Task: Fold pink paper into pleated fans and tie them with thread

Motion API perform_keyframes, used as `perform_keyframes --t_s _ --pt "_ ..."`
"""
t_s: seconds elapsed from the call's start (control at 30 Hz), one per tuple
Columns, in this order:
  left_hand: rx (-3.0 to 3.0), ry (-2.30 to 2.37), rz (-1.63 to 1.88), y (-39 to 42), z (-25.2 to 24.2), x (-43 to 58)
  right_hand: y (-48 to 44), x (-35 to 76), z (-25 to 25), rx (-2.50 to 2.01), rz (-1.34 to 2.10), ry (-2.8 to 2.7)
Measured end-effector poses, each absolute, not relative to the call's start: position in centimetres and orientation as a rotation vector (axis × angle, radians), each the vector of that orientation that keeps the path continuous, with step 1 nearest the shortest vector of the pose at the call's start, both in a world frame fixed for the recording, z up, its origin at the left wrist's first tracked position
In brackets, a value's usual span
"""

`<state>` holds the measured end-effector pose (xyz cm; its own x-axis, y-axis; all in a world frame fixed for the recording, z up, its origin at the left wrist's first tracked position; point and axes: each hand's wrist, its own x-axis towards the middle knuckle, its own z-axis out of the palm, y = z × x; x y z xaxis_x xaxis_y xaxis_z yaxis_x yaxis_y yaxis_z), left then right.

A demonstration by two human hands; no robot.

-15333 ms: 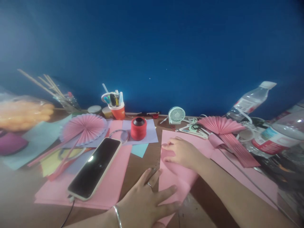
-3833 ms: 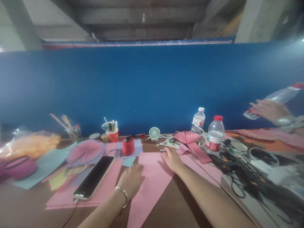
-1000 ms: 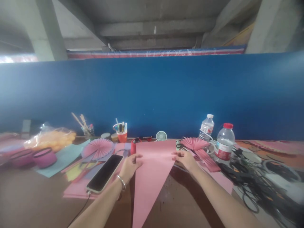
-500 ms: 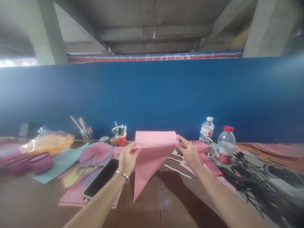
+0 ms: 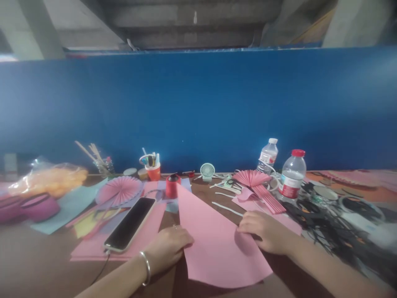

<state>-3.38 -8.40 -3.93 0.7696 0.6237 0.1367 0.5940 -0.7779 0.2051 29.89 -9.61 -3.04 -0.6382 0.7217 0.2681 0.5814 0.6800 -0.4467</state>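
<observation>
A sheet of pink paper (image 5: 214,244) is held low over the brown table, tapering to a point at its far left end. My left hand (image 5: 170,244), with a silver bangle at the wrist, grips its left edge. On the right edge, my right hand (image 5: 263,229) pinches the sheet, and the paper bulges beside those fingers. Left of my left hand lies a smartphone (image 5: 130,225) with a cable, on top of stacked pink paper (image 5: 93,250). Beyond the sheet's tip stands a red, dark-topped container (image 5: 173,186). White strips (image 5: 228,208) lie near my right hand.
Two bottles, one white-capped (image 5: 268,155) and one red-capped (image 5: 292,176), stand at the back right. Folded pink paper fans (image 5: 252,178) lie before them. A small green fan (image 5: 207,171) and a cup of tools (image 5: 152,169) stand by the blue partition (image 5: 186,103). Dark cables (image 5: 313,223) clutter the right.
Both hands have brought the pink paper down and toward me, and its point now faces away instead of down. The small fan and red container have come into sight. My view has tilted down.
</observation>
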Motion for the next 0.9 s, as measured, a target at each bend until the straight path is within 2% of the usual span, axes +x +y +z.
perform_keyframes --t_s 0.27,0.47,0.67,0.9 --pt "2.746 0.987 0.182 -6.3 -3.4 -0.9 -8.6 32.1 -2.2 -1.349 0.214 -2.438" --pt "2.734 0.958 0.185 -5.4 -3.1 0.1 -11.1 27.0 -0.9 -1.223 0.456 -2.604" --pt "2.707 0.899 0.146 -5.2 -1.9 -1.8 -10.7 21.7 -2.6 -1.136 0.391 -2.758" --pt "2.67 0.835 0.175 -4.3 -2.0 -4.2 -7.1 20.4 0.7 -1.461 0.303 -2.862"
